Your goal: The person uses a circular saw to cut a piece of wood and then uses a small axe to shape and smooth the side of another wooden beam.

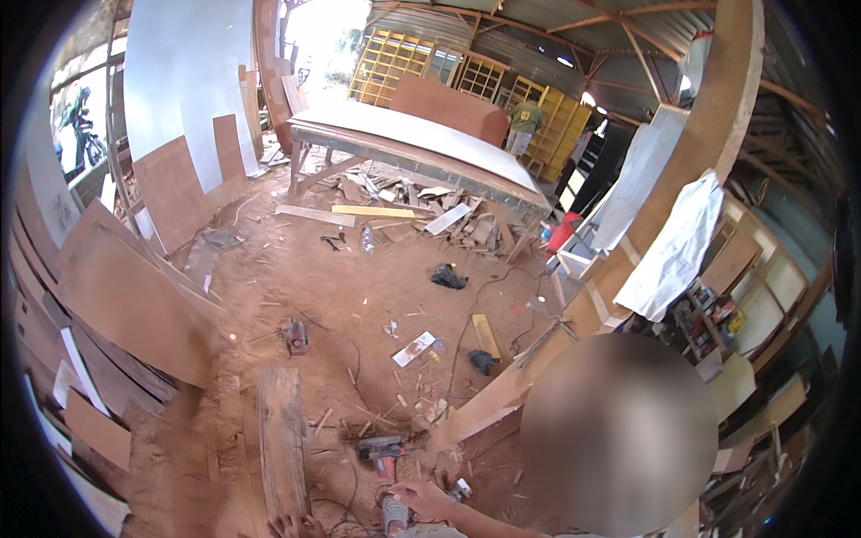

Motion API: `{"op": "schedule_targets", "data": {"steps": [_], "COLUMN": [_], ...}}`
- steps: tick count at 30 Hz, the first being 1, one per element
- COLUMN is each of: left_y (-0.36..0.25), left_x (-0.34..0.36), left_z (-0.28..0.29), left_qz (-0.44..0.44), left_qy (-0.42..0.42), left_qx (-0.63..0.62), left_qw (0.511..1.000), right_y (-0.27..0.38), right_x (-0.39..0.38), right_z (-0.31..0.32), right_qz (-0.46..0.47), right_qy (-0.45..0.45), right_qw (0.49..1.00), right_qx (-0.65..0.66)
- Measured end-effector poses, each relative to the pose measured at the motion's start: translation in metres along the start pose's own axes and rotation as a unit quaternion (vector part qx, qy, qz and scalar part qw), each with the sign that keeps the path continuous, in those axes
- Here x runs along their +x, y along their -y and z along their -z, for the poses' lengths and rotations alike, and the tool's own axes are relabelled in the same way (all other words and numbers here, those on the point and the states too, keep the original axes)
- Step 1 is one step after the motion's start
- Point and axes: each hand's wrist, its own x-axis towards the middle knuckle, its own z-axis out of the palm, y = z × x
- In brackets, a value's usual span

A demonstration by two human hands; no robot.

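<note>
A long weathered plank (282, 421) runs up from the lower edge, and my left hand (292, 524) grips its near end with curled fingers. My right hand (414, 495) reaches in from the lower right, its fingers loosely bent and apart, with nothing visible in them. It hovers over my grey shoe (394, 516), just below a red and black power tool (381, 453) on the dusty ground. A small silver object (461, 489) lies to the right of that hand.
Sheets (134, 305) lean at the left. A second tool (296, 337), cables, scraps and a dark bag (448, 276) lie on the floor. A large table (404, 143) stands behind, with a person (523, 125) beyond. A timber beam (659, 206) runs along the right; a blurred patch hides the lower right.
</note>
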Motion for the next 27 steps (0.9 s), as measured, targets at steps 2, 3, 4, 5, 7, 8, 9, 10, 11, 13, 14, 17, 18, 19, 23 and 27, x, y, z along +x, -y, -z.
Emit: {"op": "schedule_targets", "data": {"steps": [2,3,4,5,7,8,9,10,11,13,14,17,18,19,23,27], "left_y": [0.005,0.007,0.01,0.012,0.009,0.009,0.009,0.011,0.011,0.022,0.015,0.007,0.001,-0.005,-0.052,-0.123], "left_x": [0.001,0.0,0.0,0.0,0.003,0.002,0.002,0.003,0.001,-0.008,-0.005,-0.007,-0.008,-0.012,-0.037,-0.101], "left_z": [0.004,0.005,0.007,0.008,0.02,0.02,0.019,0.02,0.022,0.024,0.028,0.043,0.047,0.051,0.064,0.068], "left_qz": [0.013,0.019,0.023,0.009,-0.003,-0.006,0.003,0.006,-0.007,0.008,-0.018,-0.054,-0.068,-0.081,-0.159,-0.264], "left_qy": [0.023,0.047,0.049,0.029,0.038,0.036,0.06,0.084,0.079,0.074,0.068,-0.07,-0.083,-0.091,-0.072,0.035], "left_qx": [-0.017,-0.024,-0.032,-0.026,-0.026,-0.033,-0.042,-0.049,-0.056,-0.058,-0.064,-0.045,-0.067,-0.093,-0.187,-0.257], "left_qw": [1.0,0.998,0.998,0.999,0.999,0.999,0.997,0.995,0.995,0.996,0.995,0.995,0.992,0.988,0.967,0.929], "right_y": [0.009,0.014,0.019,0.024,0.028,0.029,0.031,0.038,0.032,0.112,0.109,0.14,0.156,0.162,0.132,0.064], "right_x": [-0.024,-0.039,-0.053,-0.065,-0.087,-0.097,-0.107,-0.119,-0.124,-0.156,-0.171,-0.231,-0.256,-0.279,-0.347,-0.434], "right_z": [-0.011,-0.015,-0.017,-0.019,-0.018,-0.016,-0.014,-0.011,0.006,0.044,0.073,0.132,0.141,0.147,0.146,0.148], "right_qz": [-0.028,-0.041,-0.045,-0.052,-0.051,-0.051,-0.06,-0.066,-0.008,0.059,0.122,0.214,0.244,0.259,0.284,0.174], "right_qy": [-0.042,-0.048,-0.05,-0.051,-0.057,-0.064,-0.109,-0.156,-0.183,-0.287,-0.35,-0.472,-0.485,-0.504,-0.507,-0.504], "right_qw": [0.999,0.998,0.998,0.997,0.997,0.997,0.99,0.973,0.973,0.939,0.921,0.846,0.827,0.812,0.801,0.834], "right_qx": [0.016,0.013,0.004,-0.001,-0.013,-0.016,0.068,0.155,0.138,0.178,0.118,0.123,0.149,0.139,0.142,0.141]}}
